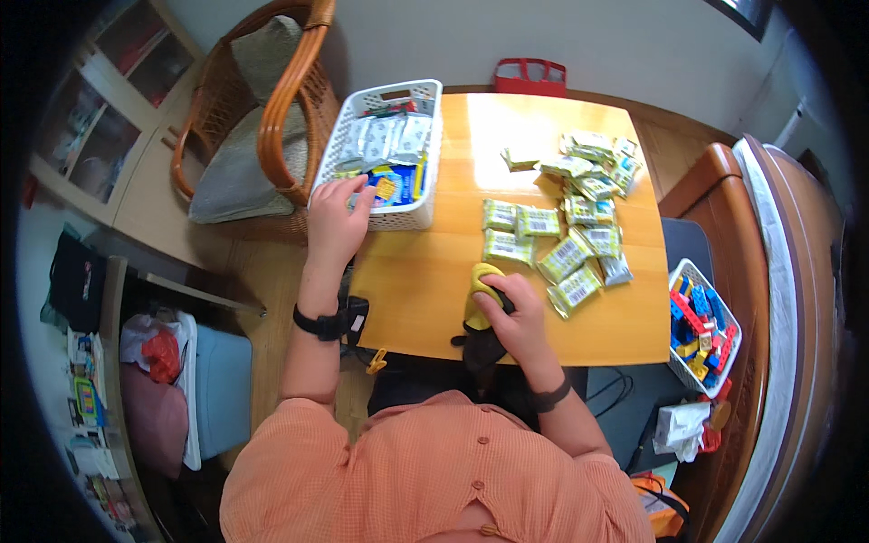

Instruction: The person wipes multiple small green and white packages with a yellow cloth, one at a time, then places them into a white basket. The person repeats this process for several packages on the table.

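My left hand [339, 214] reaches over the near left corner of a white perforated plastic basket [400, 218]. Its fingertips are bent over the contents, and whether they grip anything is hidden. Inside the basket lie silver sachets [383, 141] and a blue-and-yellow snack packet [397, 184]. At the table's near side, my right hand [512, 309] is closed around a yellow-and-black cloth item [478, 288], whose dark part hangs over the edge. Beyond and to the right of that hand, small green-and-white wrapped packets [565, 258] lie loosely grouped, some overlapping in a pile [590, 163].
The wooden table [421, 292] carries the basket and packets. Left of it stands a rattan armchair [292, 115]. A basket of toy building bricks [723, 383] sits beyond the right edge. A yellow clip [376, 361] hangs at the near left edge, and a red bag [529, 81] stands by the wall.
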Tool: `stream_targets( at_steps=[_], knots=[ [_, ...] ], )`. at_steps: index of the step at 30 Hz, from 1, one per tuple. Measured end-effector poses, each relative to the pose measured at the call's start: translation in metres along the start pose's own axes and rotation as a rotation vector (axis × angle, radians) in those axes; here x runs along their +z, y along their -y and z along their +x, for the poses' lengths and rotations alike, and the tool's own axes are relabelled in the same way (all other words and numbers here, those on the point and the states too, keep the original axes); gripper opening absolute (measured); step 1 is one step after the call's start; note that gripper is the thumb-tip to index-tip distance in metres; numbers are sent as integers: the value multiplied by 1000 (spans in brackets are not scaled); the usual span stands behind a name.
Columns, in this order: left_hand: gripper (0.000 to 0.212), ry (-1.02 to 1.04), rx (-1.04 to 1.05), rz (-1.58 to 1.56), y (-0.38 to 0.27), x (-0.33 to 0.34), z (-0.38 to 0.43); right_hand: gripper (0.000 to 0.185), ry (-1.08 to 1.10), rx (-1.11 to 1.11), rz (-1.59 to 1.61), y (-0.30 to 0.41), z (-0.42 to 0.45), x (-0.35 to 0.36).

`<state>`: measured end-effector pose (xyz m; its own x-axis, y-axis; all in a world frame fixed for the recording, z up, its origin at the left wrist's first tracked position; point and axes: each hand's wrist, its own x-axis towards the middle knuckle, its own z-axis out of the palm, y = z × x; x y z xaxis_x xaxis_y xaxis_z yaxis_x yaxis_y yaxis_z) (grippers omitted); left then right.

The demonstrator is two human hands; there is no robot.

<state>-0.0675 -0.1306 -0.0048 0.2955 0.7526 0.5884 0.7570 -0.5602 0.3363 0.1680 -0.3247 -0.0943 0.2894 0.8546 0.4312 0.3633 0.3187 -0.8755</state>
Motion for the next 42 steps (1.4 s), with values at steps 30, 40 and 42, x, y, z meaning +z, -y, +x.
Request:
stream_targets(
  at_steps=[30,40,42],
  knots=[
    [54,603,-789,-1881,-93,98,-109,29,61,-121,-105,-8,-2,2],
    [48,661,-686,-1880,-90,84,-108,25,-106,43,-53,-2,2,4],
    [45,655,-683,-1919,-90,84,-109,26,-122,56,-54,-7,1,6]
  ],
)
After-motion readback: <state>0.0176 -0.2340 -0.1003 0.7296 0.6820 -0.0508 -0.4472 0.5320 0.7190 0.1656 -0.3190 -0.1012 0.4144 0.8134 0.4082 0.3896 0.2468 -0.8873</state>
